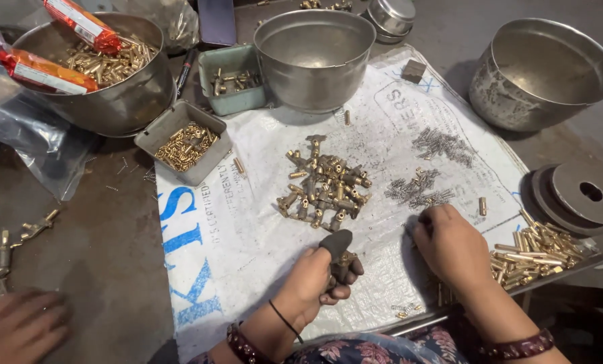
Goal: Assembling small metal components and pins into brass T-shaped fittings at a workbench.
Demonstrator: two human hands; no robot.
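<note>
My left hand is closed around a small brass fitting, with a dark rubber cap on the raised finger. My right hand rests fingers-down on the white printed sack, touching the near edge of a heap of tiny grey springs. A pile of brass valve fittings lies on the sack just beyond my left hand. A heap of brass pins sits to the right of my right hand.
Steel bowls stand at the back: one full of brass parts with orange packets, one centre, one right. Two small trays hold brass pieces. Another person's hand is at bottom left. Round metal discs lie right.
</note>
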